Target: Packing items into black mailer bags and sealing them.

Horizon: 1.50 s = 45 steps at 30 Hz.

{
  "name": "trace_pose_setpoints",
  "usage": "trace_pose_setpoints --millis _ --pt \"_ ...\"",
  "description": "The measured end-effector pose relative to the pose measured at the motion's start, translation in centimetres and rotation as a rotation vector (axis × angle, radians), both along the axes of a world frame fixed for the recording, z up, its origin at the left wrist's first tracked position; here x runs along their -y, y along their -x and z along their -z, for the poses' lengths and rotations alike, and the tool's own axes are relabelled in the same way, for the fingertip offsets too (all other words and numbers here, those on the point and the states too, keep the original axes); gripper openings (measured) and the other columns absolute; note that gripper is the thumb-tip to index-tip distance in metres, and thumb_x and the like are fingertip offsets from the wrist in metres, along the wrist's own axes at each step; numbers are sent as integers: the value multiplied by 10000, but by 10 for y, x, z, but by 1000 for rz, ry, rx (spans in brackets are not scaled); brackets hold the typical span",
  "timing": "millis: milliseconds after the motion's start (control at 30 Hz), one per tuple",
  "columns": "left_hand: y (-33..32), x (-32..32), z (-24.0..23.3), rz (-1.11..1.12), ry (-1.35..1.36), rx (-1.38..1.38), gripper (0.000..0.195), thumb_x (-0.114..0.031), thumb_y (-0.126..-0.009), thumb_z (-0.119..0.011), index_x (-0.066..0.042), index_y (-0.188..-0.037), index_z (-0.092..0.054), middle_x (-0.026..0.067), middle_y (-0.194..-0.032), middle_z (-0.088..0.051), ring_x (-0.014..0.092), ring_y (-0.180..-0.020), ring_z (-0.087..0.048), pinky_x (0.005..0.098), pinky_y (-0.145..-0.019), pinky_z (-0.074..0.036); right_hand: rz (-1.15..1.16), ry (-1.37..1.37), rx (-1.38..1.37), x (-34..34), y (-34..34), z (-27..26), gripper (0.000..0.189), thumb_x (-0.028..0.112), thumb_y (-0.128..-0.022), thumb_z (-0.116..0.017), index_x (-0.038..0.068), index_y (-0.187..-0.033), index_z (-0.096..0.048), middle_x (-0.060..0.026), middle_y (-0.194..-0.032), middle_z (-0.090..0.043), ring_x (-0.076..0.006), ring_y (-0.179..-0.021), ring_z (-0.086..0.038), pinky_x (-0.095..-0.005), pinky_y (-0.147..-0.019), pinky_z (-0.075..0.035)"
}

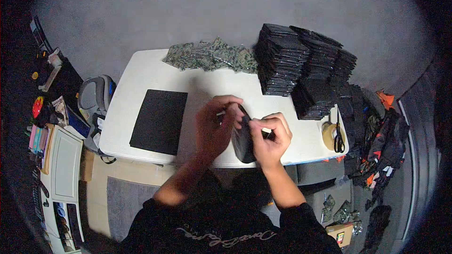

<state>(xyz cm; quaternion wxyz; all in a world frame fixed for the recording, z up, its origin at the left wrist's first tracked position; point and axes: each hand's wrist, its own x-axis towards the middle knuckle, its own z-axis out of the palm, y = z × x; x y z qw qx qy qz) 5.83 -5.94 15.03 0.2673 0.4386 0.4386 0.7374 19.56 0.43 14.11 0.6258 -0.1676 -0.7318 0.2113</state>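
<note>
Both hands are raised over the front middle of a white table (212, 81). Between them hangs a dark, thin item (243, 146), perhaps a plastic bag or folded fabric; its exact kind is hard to make out. My left hand (219, 120) pinches its upper edge, with the fingers curled around it. With thumb and forefinger, my right hand (273, 134) grips the same edge a little to the right. To the left of my hands, a flat black rectangular sheet or folded piece (159, 121) lies on the tabletop.
Camouflage-patterned items in clear plastic (212, 56) line the far edge. Tall stacks of black flat packets (282, 60) fill the back right. Black scissors (339, 137) lie over a tape roll (328, 135) at the right corner. A white cabinet (65, 162) stands left.
</note>
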Motion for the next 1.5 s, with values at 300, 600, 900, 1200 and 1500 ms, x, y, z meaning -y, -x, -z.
trace_pose_setpoints --millis 300,600,900,1200,1500 --pt "24 -14 -13 227 -142 -231 103 -97 -963 -549 -38 -947 -631 0 -882 -579 90 -800 -511 266 -738 -424 -444 283 47 -28 1 3 419 317 -944 -695 9 -1214 -604 -154 -1231 -573 -228 -1119 -578 -350 -991 -444" --pt "23 -21 -26 470 -250 -210 293 -309 -950 -637 -16 -949 -625 51 -976 -614 125 -878 -549 306 -806 -448 -277 115 70 -35 12 -16 385 347 -1040 -555 -25 -1100 -637 -142 -937 -639 -248 -923 -629 -363 -930 -472" --pt "1 15 -19 -1 148 -211 141 -92 -893 -795 -27 -1002 -734 72 -1043 -739 110 -962 -695 311 -833 -568 -52 141 -200 -38 3 -1 99 57 -1002 -618 6 -926 -581 -80 -877 -605 -154 -823 -550 -295 -781 -450" --pt "0 16 -24 -302 -47 -623 148 -72 -820 -835 -100 -952 -774 71 -967 -762 195 -873 -746 343 -803 -594 -165 370 -130 -25 -9 -17 156 -23 -862 -778 0 -957 -657 -63 -941 -673 -147 -907 -631 -282 -858 -495" --pt "-1 16 -21 -345 -3 -545 148 10 -837 -784 -48 -972 -771 95 -886 -740 190 -820 -741 320 -734 -579 -283 106 -305 -27 -10 -8 175 -12 -807 -788 36 -924 -667 -120 -984 -704 -247 -918 -642 -380 -882 -508"
